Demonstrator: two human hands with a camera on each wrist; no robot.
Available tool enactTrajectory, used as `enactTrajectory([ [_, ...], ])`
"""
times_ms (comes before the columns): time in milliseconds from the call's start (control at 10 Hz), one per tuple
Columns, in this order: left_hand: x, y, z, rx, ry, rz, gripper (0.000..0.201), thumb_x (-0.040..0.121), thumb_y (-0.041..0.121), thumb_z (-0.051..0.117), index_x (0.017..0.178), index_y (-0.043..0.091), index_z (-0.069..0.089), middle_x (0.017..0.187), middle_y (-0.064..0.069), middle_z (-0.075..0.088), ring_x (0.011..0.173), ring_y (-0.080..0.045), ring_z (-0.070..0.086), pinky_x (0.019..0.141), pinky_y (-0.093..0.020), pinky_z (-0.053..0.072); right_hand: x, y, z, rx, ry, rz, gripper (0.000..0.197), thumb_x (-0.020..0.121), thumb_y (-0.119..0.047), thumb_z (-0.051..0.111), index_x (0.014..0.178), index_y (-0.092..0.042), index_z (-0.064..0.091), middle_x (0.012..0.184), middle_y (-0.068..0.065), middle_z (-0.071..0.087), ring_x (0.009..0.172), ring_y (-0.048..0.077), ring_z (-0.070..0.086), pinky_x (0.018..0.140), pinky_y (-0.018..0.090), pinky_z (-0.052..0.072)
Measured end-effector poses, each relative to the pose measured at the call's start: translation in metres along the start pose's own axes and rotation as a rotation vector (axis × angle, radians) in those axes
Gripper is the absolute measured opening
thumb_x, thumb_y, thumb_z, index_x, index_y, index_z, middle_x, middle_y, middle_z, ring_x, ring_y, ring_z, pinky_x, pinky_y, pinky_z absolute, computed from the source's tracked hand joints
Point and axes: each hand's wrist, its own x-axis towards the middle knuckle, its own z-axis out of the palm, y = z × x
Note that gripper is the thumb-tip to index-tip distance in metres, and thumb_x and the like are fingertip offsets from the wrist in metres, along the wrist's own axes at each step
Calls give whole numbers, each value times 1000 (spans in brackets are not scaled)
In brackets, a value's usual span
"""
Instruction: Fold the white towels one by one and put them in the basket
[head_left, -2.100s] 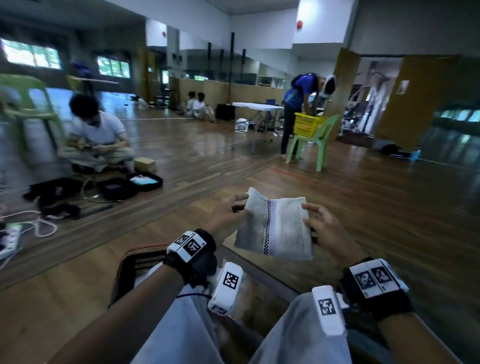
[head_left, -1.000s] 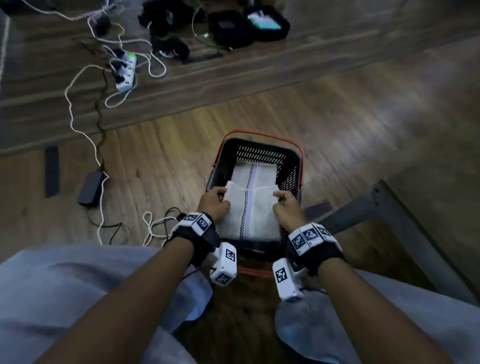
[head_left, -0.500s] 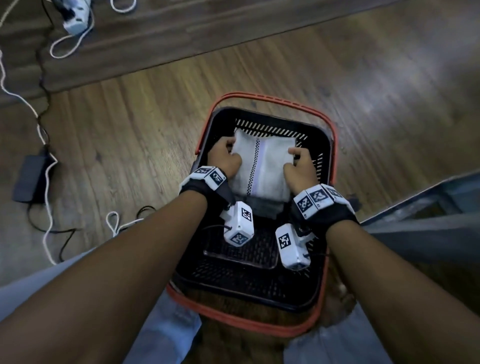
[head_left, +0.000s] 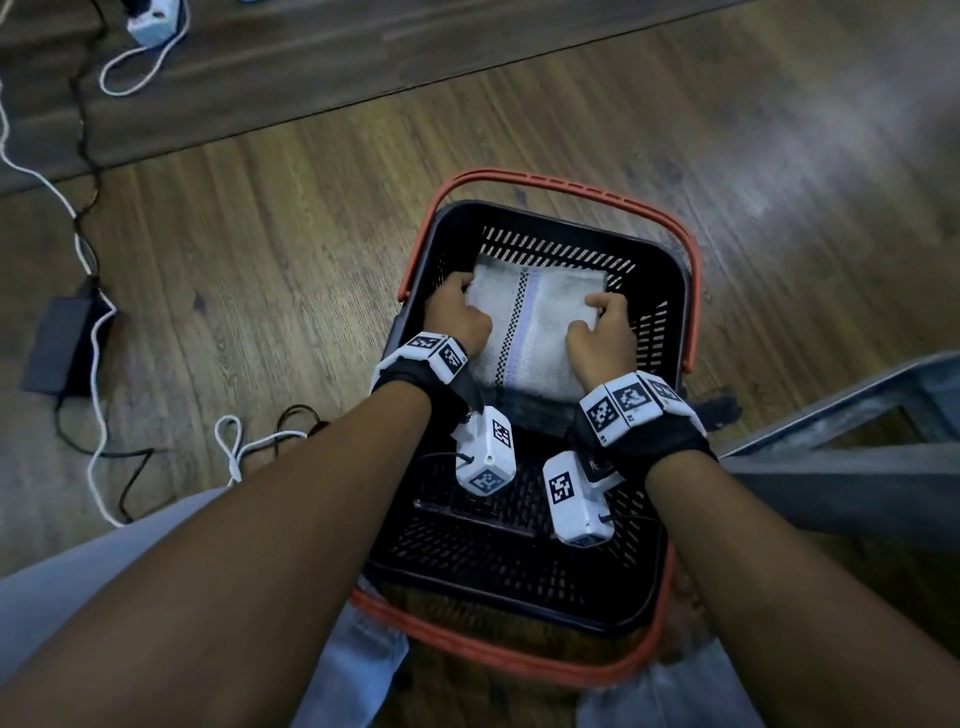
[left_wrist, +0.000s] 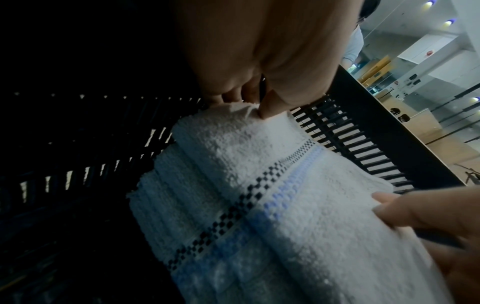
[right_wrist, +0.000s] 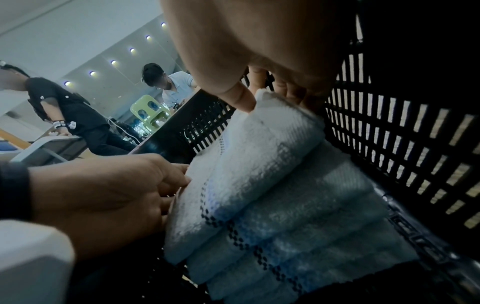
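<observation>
Towel (head_left: 540, 332) being set on the stack in the basket (head_left: 670, 291).
Head view: its side edges are pinched by left hand (head_left: 460, 317) and right hand (head_left: 602, 332). Wrist views: thumbs are dug into the corners; if released unevenly, the fold could be sprung open.

The fingertips of the left hand (head_left: 458, 317) are tucked out of sight under the left edge of the folded white terry towel with a checked stripe (head_left: 535, 327). How many towels lie beneath it cannot be counted from the head view. The near end of the black slotted plastic basket with an orange handle (head_left: 688, 291) is covered by both forearms. The grey metal frame (head_left: 841, 447) is cut off at the right edge.
</observation>
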Motion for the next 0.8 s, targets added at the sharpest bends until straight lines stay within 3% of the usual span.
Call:
enactTrajectory([
  [100,-1,-1,3,-3,5,6,49,88,-6,41,136,6,42,134,-12,51,123,-25,48,74,-5,26,0,-2,0,-107,37,-30,36,86,-6,44,122,-12,44,131,14,45,104,30,53,76,31,37],
  [200,-6,-2,6,78,42,115,53,88,-2,42,140,5,36,140,-16,43,129,-27,41,95,-15,28,-6,-5,6,-429,179,-213,41,83,-11,48,124,-12,44,134,13,38,122,29,36,94,37,33],
  [300,-4,-11,17,303,61,346,55,89,8,41,143,4,30,150,-17,29,137,-31,28,113,-36,24,-8,-1,17,-568,219,-346,48,84,-13,47,132,-12,42,147,10,32,134,27,28,104,41,28],
  [400,2,-24,26,580,-38,391,54,97,25,30,147,9,18,156,-10,17,143,-28,14,112,-47,25,-5,13,28,-597,178,-334,56,87,-14,42,141,-11,31,156,7,17,143,22,15,112,41,19],
  [500,6,-38,35,675,-43,373,57,97,34,18,149,13,10,157,-7,14,144,-27,11,113,-45,23,0,32,38,-655,167,-339,60,88,-16,37,146,-11,21,158,5,9,145,20,8,115,43,16],
  [700,9,-47,45,685,-39,369,61,92,37,19,149,16,12,154,-7,25,139,-30,24,112,-44,25,7,45,48,-663,167,-356,67,80,-28,18,142,-7,30,154,10,24,143,26,20,112,48,21],
  [800,-1,-34,35,750,-77,330,63,92,37,22,149,13,10,154,-9,23,140,-32,20,110,-45,27,2,36,38,-706,59,-288,61,86,-24,28,146,-10,22,157,7,15,145,25,10,114,49,13],
])
